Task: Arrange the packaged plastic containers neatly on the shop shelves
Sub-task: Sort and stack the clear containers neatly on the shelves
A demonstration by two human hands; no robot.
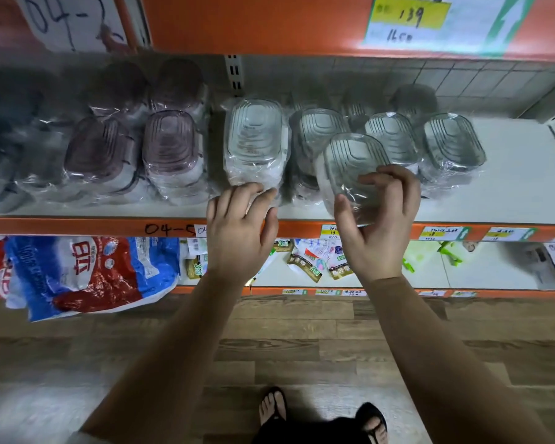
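Now clasping the wrapped clear container [353, 165] by its near end in curled right hand [377, 232] fingers [398, 187], long axis pointing into the shelf [510, 193], with left hand [241, 229] slack alongside.

The white shelf [519, 187], its orange front edge [77, 226] handwritten 04-5, carries plastic-wrapped container packs lying side by side: pink-tinted packs [170, 149] at left, a clear pack [253, 136] mid-shelf, grey-tinted packs [452, 145] to its right.

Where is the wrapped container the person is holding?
In the head view, right of centre: the right hand holds the clear container at the front edge of the shelf, before other clear packs.
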